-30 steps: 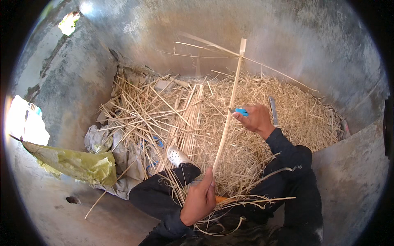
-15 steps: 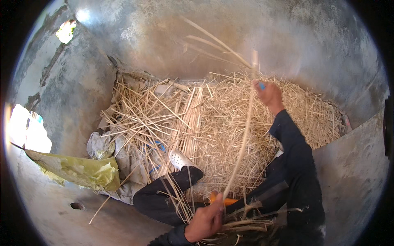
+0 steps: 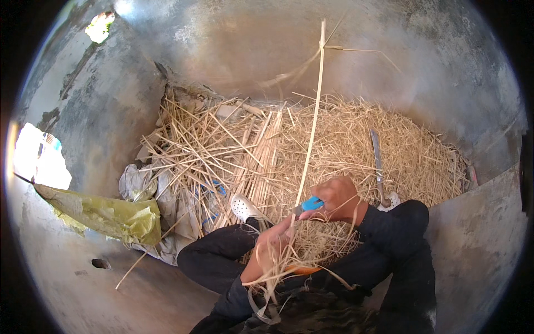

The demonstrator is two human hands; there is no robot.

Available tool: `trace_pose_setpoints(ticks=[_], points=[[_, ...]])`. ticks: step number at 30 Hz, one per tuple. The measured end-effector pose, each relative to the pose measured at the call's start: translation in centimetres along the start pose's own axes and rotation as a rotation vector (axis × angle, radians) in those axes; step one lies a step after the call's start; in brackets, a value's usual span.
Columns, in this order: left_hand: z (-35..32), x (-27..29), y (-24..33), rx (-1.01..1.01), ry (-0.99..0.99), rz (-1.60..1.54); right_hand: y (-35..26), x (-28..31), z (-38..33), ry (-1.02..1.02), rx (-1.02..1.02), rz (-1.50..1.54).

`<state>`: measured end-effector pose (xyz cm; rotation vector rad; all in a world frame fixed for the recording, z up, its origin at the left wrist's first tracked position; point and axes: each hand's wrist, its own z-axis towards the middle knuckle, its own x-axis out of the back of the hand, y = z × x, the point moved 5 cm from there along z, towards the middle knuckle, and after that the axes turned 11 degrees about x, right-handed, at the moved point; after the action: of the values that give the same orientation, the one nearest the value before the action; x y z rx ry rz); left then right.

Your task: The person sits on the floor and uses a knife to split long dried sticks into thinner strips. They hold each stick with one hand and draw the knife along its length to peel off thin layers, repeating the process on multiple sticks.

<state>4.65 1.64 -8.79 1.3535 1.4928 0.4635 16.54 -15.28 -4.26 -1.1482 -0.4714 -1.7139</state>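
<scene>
My right hand (image 3: 338, 196) is closed around a small blue-handled knife (image 3: 312, 204). Its short blade points left and lies against the lower part of a long pale cane-like strip (image 3: 314, 128). Closed around the strip's lower end is my left hand (image 3: 271, 245), just below the blade. From there the strip rises nearly upright, with thin slivers splayed out at its top. Loose curled shavings (image 3: 272, 284) hang around my left wrist and over my lap.
A thick heap of shavings (image 3: 339, 139) covers the floor ahead and right, with a long-bladed tool (image 3: 377, 161) lying on it beside a white clog (image 3: 391, 201). Several cut sticks (image 3: 194, 147) lie left. Yellow plastic sheeting (image 3: 105, 214) hangs by grey walls (image 3: 222, 44).
My right hand has come down from high up along the strip to just above my left hand. The strip stands more upright, and the long-bladed tool now shows.
</scene>
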Motion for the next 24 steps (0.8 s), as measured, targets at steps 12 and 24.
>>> trace_pose_setpoints(ticks=[12, 24], points=[[-1.8, -1.3, 1.6, 0.012, -0.088, 0.062, 3.2, -0.1, 0.4, 0.048, -0.123, -0.051], [-3.9, -1.6, 1.7, 0.036, 0.036, 0.306, 8.0, -0.5, 0.4, 0.062, -0.247, -0.068]])
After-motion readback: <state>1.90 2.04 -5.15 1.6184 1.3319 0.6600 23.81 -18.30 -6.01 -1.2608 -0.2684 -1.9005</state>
